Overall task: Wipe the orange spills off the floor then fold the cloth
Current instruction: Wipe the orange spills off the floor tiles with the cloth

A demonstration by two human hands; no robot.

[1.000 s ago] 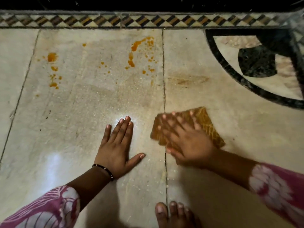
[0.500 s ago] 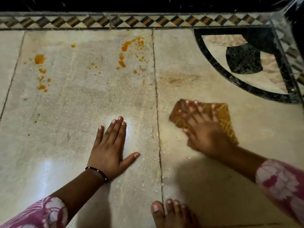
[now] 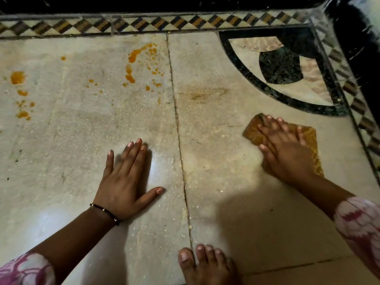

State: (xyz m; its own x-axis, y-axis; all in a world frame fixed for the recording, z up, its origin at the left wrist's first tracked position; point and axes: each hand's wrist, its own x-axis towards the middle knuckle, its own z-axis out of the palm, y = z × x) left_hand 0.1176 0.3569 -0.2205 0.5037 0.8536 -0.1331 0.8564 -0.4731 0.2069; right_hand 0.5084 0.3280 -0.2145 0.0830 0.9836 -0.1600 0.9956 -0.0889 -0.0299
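I see the cloth (image 3: pixel 308 138), a brown-orange patterned square, lying flat on the pale stone floor (image 3: pixel 216 161), pinned under my right hand (image 3: pixel 285 149). That hand is spread wide with its fingers (image 3: pixel 269 126) extended and its palm pressed down on the fabric; it grips nothing, only bears on it. The cloth's corners show beyond the fingertips and past the little-finger side of the hand.

Ahead of that hand and toward the left one, a faint brownish smear (image 3: pixel 202 94) lies on the same slab. Further that way, across the floor joint (image 3: pixel 178 128), the orange spills (image 3: pixel 133 62) sit well apart from the cloth: a curved streak with scattered drops around it. A second group of orange blots (image 3: pixel 18 79) lies out past the left hand's little-finger side, near the picture's edge.

My left hand (image 3: pixel 123 182) rests flat on the floor, fingers together and thumb splayed out toward the joint, holding nothing. A thin black bracelet (image 3: pixel 104 212) circles its wrist.

Just beyond the right hand's fingertips curves a black inlaid arc (image 3: pixel 246 77), and a chequered border (image 3: pixel 144 24) runs along the far edge of the floor. A bare foot (image 3: pixel 203 266) stands near me, between the two forearms, and pink-and-white patterned sleeves (image 3: pixel 357 225) cover both arms.
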